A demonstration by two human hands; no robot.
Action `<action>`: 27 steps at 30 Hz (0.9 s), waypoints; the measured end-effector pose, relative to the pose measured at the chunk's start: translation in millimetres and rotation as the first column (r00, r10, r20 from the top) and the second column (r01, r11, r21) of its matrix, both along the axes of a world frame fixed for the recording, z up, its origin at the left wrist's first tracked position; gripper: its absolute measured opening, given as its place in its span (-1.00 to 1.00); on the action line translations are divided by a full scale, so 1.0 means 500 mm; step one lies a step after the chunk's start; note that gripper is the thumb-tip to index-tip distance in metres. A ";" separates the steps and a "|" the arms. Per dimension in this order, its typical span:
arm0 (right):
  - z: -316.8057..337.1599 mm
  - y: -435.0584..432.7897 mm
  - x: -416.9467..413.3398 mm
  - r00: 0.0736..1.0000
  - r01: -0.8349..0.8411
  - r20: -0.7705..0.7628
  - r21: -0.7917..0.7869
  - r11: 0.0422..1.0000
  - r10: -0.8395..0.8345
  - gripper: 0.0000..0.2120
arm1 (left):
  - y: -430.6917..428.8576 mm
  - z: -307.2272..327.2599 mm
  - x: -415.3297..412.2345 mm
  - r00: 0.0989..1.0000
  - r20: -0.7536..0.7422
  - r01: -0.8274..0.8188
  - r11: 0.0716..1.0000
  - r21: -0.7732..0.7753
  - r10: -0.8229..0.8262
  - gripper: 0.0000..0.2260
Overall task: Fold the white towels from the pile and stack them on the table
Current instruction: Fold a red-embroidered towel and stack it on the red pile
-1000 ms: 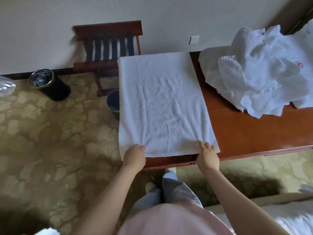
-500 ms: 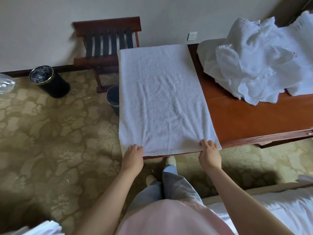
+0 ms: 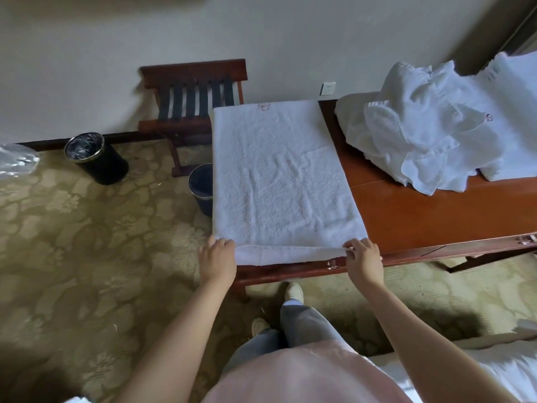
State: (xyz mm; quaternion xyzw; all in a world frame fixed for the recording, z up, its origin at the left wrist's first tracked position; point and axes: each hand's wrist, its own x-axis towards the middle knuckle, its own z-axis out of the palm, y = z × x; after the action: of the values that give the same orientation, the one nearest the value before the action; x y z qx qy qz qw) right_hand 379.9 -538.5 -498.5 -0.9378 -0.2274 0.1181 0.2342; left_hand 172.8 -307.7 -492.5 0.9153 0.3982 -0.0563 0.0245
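A white towel (image 3: 279, 175) lies spread flat on the left end of the red-brown wooden table (image 3: 430, 216), its long side running away from me. Its near edge is raised off the table front. My left hand (image 3: 217, 257) pinches the near left corner and my right hand (image 3: 363, 257) pinches the near right corner. A crumpled pile of white towels (image 3: 430, 132) sits on the table's far right, apart from the spread towel.
A wooden luggage rack (image 3: 197, 103) stands against the wall behind the table's left end. One black bin (image 3: 97, 158) is on the carpet at left, another (image 3: 202, 184) stands beside the table. A bed edge (image 3: 470, 370) lies at bottom right.
Both hands have lifted the towel's near edge off the table front, so its underside shows as a strip. The camera view has shifted slightly back.
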 end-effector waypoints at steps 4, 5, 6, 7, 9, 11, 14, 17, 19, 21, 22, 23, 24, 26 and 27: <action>0.056 0.079 0.063 0.996 0.001 0.087 0.097 0.995 -0.009 -0.79 | 0.073 0.066 0.062 0.997 -0.016 -0.075 0.994 0.076 0.076 -0.79; 0.068 0.103 0.084 0.995 -0.012 0.104 0.115 0.993 0.000 -0.79 | 0.092 0.080 0.079 0.996 -0.011 -0.086 0.992 0.092 0.087 -0.79; 0.080 0.127 0.106 0.993 -0.023 0.120 0.131 0.991 0.008 -0.79 | 0.111 0.092 0.096 0.996 -0.006 -0.092 0.990 0.110 0.093 -0.80; 0.090 0.151 0.128 0.991 -0.036 0.135 0.146 0.989 0.016 -0.78 | 0.128 0.103 0.111 0.995 0.007 -0.100 0.988 0.121 0.100 -0.81; 0.107 0.196 0.169 0.988 -0.058 0.152 0.175 0.983 0.032 -0.78 | 0.160 0.122 0.141 0.993 0.036 -0.117 0.985 0.124 0.113 -0.81; 0.120 0.235 0.207 0.986 -0.082 0.158 0.203 0.976 0.049 -0.78 | 0.192 0.139 0.173 0.991 0.040 -0.130 0.985 0.112 0.127 -0.80; 0.134 0.284 0.261 0.985 -0.099 0.164 0.234 0.967 0.061 -0.79 | 0.239 0.155 0.219 0.973 0.081 -0.215 0.977 -0.002 0.214 -0.81; 0.130 0.317 0.307 0.987 -0.097 0.144 0.230 0.968 0.065 -0.81 | 0.278 0.161 0.259 0.953 0.112 -0.276 0.959 -0.066 0.282 -0.84; 0.123 0.330 0.333 0.987 -0.107 0.138 0.223 0.969 0.077 -0.82 | 0.297 0.163 0.283 0.951 0.111 -0.283 0.957 -0.065 0.288 -0.83; 0.121 0.343 0.363 0.984 -0.125 0.148 0.211 0.969 0.095 -0.83 | 0.315 0.168 0.311 0.949 0.128 -0.281 0.957 -0.068 0.287 -0.84; 0.124 0.353 0.378 0.984 -0.128 0.149 0.210 0.969 0.097 -0.83 | 0.326 0.171 0.325 0.948 0.136 -0.280 0.958 -0.066 0.287 -0.85; 0.128 0.366 0.392 0.984 -0.128 0.147 0.215 0.968 0.097 -0.83 | 0.337 0.175 0.337 0.946 0.142 -0.285 0.956 -0.064 0.291 -0.85; 0.133 0.382 0.407 0.984 -0.130 0.148 0.225 0.966 0.098 -0.83 | 0.351 0.178 0.349 0.945 0.146 -0.289 0.956 -0.054 0.294 -0.85; 0.144 0.419 0.434 0.981 -0.149 0.158 0.232 0.961 0.113 -0.82 | 0.383 0.183 0.371 0.946 0.140 -0.292 0.956 -0.032 0.293 -0.86; 0.147 0.436 0.446 0.978 -0.160 0.165 0.223 0.962 0.124 -0.82 | 0.401 0.184 0.381 0.946 0.136 -0.293 0.956 -0.027 0.293 -0.86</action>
State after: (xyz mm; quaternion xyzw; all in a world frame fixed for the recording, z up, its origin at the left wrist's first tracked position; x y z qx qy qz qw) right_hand 603.0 -320.3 -424.9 -0.8908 -0.3236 0.0362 0.3169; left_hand 363.4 -107.0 -400.4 0.8476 0.5268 0.0103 0.0631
